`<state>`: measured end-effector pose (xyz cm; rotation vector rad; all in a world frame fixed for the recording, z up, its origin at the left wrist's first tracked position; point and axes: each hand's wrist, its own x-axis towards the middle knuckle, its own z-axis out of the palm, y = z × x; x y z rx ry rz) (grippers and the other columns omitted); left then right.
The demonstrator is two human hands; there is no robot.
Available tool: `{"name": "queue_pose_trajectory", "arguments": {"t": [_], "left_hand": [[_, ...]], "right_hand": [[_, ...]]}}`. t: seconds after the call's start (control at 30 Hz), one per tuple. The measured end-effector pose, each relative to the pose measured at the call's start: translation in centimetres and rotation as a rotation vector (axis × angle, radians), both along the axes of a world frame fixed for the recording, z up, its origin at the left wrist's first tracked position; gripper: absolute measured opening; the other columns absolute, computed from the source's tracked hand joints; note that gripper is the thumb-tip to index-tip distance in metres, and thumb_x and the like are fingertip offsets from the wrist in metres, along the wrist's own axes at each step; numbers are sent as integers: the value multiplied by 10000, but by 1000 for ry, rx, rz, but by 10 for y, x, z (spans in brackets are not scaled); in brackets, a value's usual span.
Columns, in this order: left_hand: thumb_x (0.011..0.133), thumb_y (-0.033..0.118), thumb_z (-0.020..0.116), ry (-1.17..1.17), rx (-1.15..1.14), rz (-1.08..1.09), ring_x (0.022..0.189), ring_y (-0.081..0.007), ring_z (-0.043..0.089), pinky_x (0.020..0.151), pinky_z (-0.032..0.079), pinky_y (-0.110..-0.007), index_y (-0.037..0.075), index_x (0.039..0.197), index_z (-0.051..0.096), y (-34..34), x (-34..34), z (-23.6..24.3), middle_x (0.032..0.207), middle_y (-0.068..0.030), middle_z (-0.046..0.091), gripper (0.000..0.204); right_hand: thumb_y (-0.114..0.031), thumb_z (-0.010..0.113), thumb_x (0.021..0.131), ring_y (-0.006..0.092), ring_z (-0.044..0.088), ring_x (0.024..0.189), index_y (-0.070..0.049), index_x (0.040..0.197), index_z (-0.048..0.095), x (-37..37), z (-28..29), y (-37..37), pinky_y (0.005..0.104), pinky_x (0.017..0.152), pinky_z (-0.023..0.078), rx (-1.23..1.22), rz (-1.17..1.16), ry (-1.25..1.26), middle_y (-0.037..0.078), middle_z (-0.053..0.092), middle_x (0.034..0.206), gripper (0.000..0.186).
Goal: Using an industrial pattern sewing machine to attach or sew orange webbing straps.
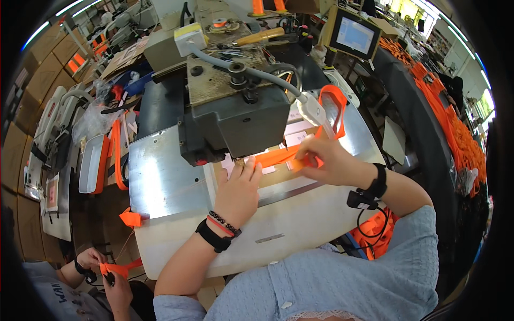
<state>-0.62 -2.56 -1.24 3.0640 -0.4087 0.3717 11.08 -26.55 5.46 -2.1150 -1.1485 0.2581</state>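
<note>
We see the strap (278,156), bright orange, flat and somewhat creased, lying across a pale frame on the desk (289,222), just in front of the machine (238,125). An orange loop (336,95) rises behind the right hand (327,163), whose thumb and fingers are clamped together on the strap. The left hand (238,190) lies flat, fingers outstretched, at the strap's left end. We note that the machine overhangs the frame and hides part of it; the lamp (312,111) partly covers the loop. Leftward, we find a tray (93,166) and a co-worker's hands (118,293) holding orange cloth (118,269).
</note>
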Motion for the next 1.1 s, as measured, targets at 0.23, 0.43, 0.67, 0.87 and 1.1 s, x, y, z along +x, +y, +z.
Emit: {"name": "queue_pose_trajectory", "arguments": {"t": [0.23, 0.43, 0.67, 0.87, 1.1], "left_hand": [[866, 157, 595, 76, 12, 23, 1276, -258, 524, 991, 409, -511, 50, 1320, 583, -1, -2, 3, 1407, -120, 546, 466], [788, 137, 652, 15, -17, 39, 1173, -240, 548, 1031, 375, -550, 68, 1305, 575, -3, -1, -3, 1371, -105, 567, 527], [782, 128, 649, 82, -17, 44, 1162, -243, 550, 1057, 362, -572, 75, 1341, 564, -3, -1, 3, 1384, -95, 556, 568], [774, 128, 649, 81, -19, 60, 1152, -256, 539, 1022, 360, -529, 103, 1343, 579, -4, -4, 7, 1418, -100, 535, 574], [773, 132, 649, 73, 20, 105, 1162, -265, 498, 958, 347, -464, 139, 1334, 599, -8, -4, 12, 1401, -121, 514, 563]], "right_hand": [[-68, 766, 833, 202, 620, 712, -23, 962, 580, 30, -30, 41, 335, 675, 501, 38, 129, 123, 89, 651, 800, 231], [-149, 708, 908, 143, 575, 730, 10, 852, 619, 55, -32, 55, 315, 701, 491, -67, 78, 399, 53, 620, 768, 191], [-219, 733, 921, 158, 531, 647, 9, 803, 605, 67, 1, 67, 349, 635, 464, -366, 131, 402, 65, 601, 685, 287], [-228, 778, 874, 169, 556, 600, -12, 705, 583, 60, -47, 69, 344, 603, 470, -130, 83, 211, 82, 611, 647, 336], [-219, 712, 840, 213, 657, 645, -39, 720, 625, 44, -47, 72, 355, 621, 511, -169, -72, 204, 83, 664, 689, 233]]}}
